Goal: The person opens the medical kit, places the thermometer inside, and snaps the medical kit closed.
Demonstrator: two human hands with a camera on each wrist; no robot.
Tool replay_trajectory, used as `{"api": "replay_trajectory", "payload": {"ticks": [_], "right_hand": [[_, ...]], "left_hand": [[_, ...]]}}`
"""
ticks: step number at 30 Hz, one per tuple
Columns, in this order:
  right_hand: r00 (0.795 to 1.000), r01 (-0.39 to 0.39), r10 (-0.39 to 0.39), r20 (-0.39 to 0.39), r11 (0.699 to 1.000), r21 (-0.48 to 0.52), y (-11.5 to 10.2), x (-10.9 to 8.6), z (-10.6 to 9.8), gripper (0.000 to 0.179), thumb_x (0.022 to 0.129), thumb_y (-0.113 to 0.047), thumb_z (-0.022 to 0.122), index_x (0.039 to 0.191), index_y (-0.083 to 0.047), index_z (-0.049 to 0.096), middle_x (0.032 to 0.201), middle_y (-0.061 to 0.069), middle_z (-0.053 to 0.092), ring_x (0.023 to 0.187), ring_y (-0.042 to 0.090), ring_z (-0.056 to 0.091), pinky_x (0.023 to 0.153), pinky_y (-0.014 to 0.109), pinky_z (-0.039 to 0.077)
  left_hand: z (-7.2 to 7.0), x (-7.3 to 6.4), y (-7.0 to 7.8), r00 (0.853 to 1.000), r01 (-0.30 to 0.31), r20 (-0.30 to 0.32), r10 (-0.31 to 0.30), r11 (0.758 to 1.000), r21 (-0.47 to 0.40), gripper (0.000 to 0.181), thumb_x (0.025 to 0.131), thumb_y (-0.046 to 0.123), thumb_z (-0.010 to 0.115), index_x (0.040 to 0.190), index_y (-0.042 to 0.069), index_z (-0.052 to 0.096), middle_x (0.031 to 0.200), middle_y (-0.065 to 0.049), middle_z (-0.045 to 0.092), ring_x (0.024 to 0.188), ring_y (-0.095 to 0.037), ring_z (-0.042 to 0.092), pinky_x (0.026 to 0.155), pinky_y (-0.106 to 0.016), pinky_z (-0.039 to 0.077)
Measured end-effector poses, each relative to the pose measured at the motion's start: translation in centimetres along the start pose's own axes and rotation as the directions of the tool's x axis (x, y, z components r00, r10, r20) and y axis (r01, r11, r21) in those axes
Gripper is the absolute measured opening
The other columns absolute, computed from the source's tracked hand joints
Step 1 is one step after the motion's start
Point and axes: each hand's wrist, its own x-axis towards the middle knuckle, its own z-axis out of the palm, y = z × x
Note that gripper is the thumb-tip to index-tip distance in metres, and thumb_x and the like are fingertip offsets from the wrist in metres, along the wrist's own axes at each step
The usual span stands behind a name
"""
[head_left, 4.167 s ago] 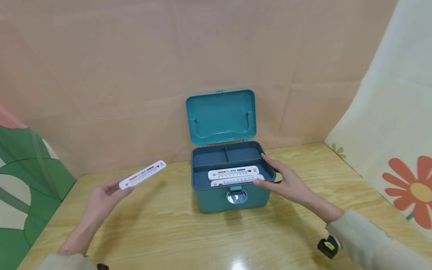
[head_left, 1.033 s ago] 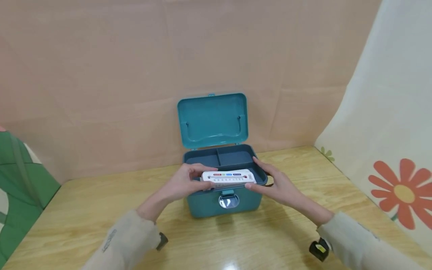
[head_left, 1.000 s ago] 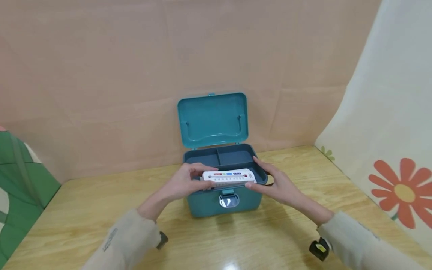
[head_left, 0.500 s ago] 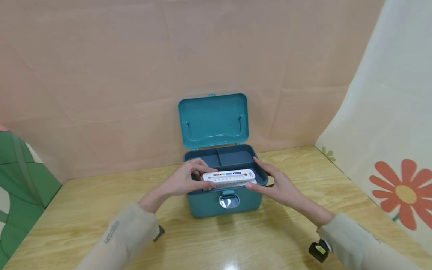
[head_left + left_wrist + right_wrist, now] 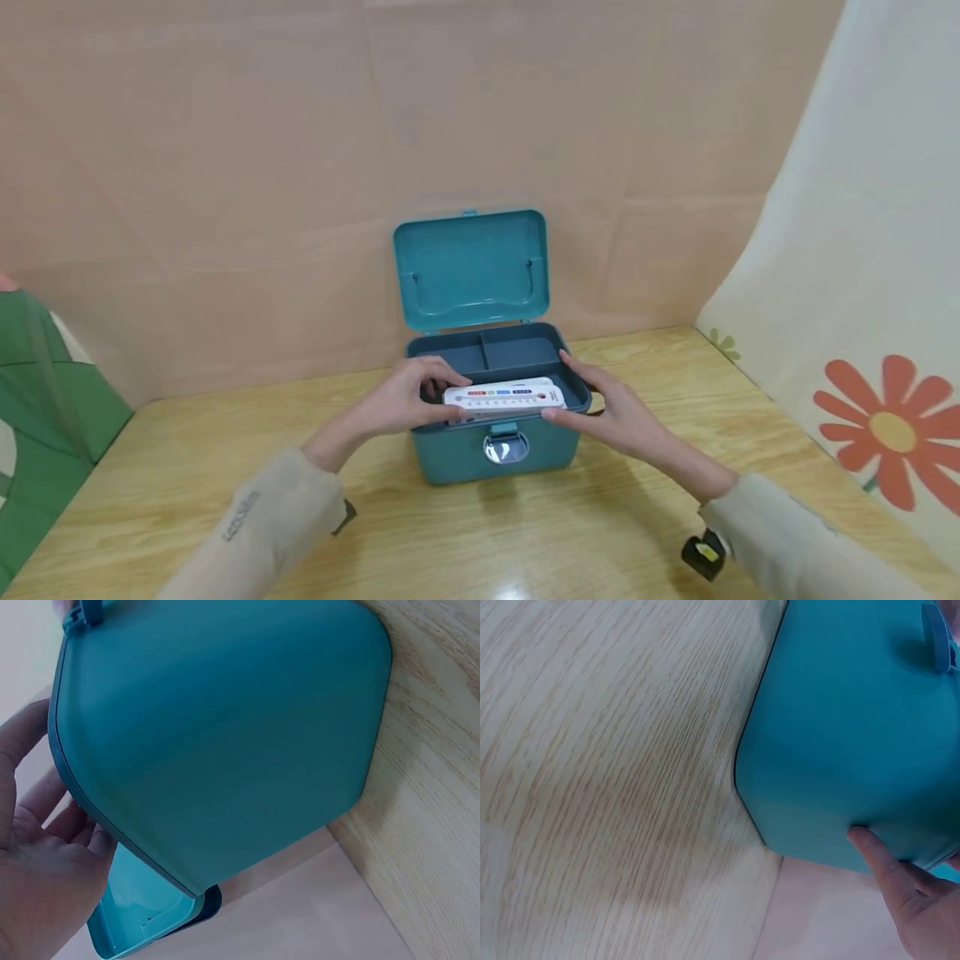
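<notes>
A teal storage box [image 5: 453, 457] stands on the table with its lid [image 5: 471, 267] raised. At its front compartment, my left hand [image 5: 397, 400] pinches the left end of a white thermometer [image 5: 502, 400] with coloured bands and a printed scale. More white thermometer edges show right behind and under it; the thumb and fingers cover the near end. My right hand [image 5: 626, 421] grips the box's right end, thumb at the front rim. In the right wrist view a finger [image 5: 881, 859] presses on the side wall. The left wrist view shows the left hand [image 5: 45, 877] over the rim.
Two rear compartments [image 5: 521, 348] sit behind a divider. A clear latch [image 5: 506, 448] hangs on the box front. Pale cloth [image 5: 300, 208] rises behind the wooden table [image 5: 187, 483], and a flower-printed cloth [image 5: 885, 292] hangs at the right.
Over the seconds shown, my left hand has carried the thermometer rightward from above the table to the box. Lately it only shifts slightly over the others. The right hand keeps its grip.
</notes>
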Motion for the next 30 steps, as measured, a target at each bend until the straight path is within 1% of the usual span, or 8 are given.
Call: {"api": "replay_trajectory", "payload": {"ticks": [5,8,15,20,22,24,27,30], "right_hand": [[1.0,-0.002,0.002,0.012,1.0,0.005,-0.16,0.03,0.1,0.087,0.084,-0.043,0.072,0.152,-0.013,0.027,0.153,0.022,0.029,0.131,0.043,0.039,0.082,0.038,0.057],[1.0,-0.005,0.005,0.009,1.0,0.006,-0.22,0.03,-0.02,0.087,0.084,-0.043,0.071,0.152,-0.014,0.026,0.153,0.022,0.029,0.131,0.043,0.039,0.082,0.039,0.057],[1.0,-0.005,0.005,0.006,1.0,-0.021,-0.31,0.0,-0.14,0.088,0.084,-0.044,0.071,0.152,-0.013,0.026,0.152,0.023,0.03,0.131,0.043,0.04,0.082,0.039,0.057],[1.0,-0.014,0.014,0.018,0.999,-0.045,-0.49,-0.02,-0.19,0.089,0.084,-0.046,0.07,0.152,-0.012,0.026,0.152,0.023,0.031,0.13,0.042,0.041,0.084,0.042,0.056],[1.0,-0.017,0.018,0.025,0.998,-0.053,-0.54,-0.07,-0.27,0.089,0.084,-0.046,0.07,0.152,-0.011,0.026,0.151,0.024,0.031,0.129,0.042,0.041,0.084,0.043,0.056],[0.999,-0.02,0.021,0.03,0.998,-0.059,-0.55,-0.12,-0.37,0.089,0.084,-0.046,0.07,0.152,-0.011,0.026,0.151,0.024,0.031,0.13,0.043,0.041,0.084,0.043,0.056],[0.999,-0.023,0.025,0.039,0.998,-0.052,-0.58,-0.17,-0.5,0.089,0.084,-0.046,0.07,0.152,-0.011,0.025,0.152,0.024,0.031,0.13,0.043,0.04,0.083,0.042,0.057],[0.999,-0.018,0.02,0.037,0.998,-0.061,-0.71,-0.24,-0.6,0.089,0.084,-0.047,0.069,0.152,-0.01,0.025,0.151,0.024,0.031,0.13,0.043,0.041,0.085,0.044,0.056]], "left_hand": [[0.15,-0.02,-0.06,0.999,0.032,0.008,-0.032,0.998,0.047,0.029,0.081,0.021,0.077,0.108,0.009,0.072,0.096,-0.001,0.065,0.073,-0.009,0.053,0.064,-0.02,0.047],[0.27,0.15,-0.05,0.999,0.037,0.006,-0.038,0.997,0.068,0.027,0.081,0.021,0.077,0.106,0.009,0.073,0.093,0.0,0.065,0.072,-0.007,0.053,0.063,-0.019,0.048],[0.26,0.14,0.09,0.999,0.039,0.013,-0.04,0.996,0.078,0.027,0.081,0.02,0.077,0.105,0.008,0.073,0.092,-0.001,0.065,0.075,-0.009,0.055,0.065,-0.019,0.048],[0.26,-0.03,0.13,0.999,0.048,0.0,-0.048,0.997,0.064,0.027,0.081,0.02,0.078,0.104,0.007,0.073,0.092,-0.003,0.064,0.075,-0.01,0.056,0.066,-0.019,0.049],[0.25,-0.11,0.08,0.998,0.054,-0.013,-0.053,0.998,0.045,0.027,0.081,0.021,0.077,0.104,0.007,0.073,0.092,-0.003,0.064,0.075,-0.01,0.056,0.066,-0.019,0.049],[0.19,-0.18,-0.02,0.999,0.042,-0.036,-0.041,0.999,0.024,0.027,0.083,0.021,0.076,0.104,0.005,0.072,0.092,-0.004,0.065,0.076,-0.01,0.056,0.067,-0.02,0.05],[0.01,-0.24,-0.14,0.995,0.037,-0.096,-0.037,0.999,-0.003,0.023,0.086,0.019,0.072,0.104,0.004,0.072,0.092,-0.006,0.064,0.078,-0.012,0.057,0.069,-0.023,0.051],[-0.19,-0.21,-0.18,0.986,0.052,-0.16,-0.055,0.998,-0.022,0.019,0.089,0.016,0.068,0.103,0.004,0.072,0.094,-0.006,0.065,0.082,-0.015,0.058,0.072,-0.027,0.051]]}}
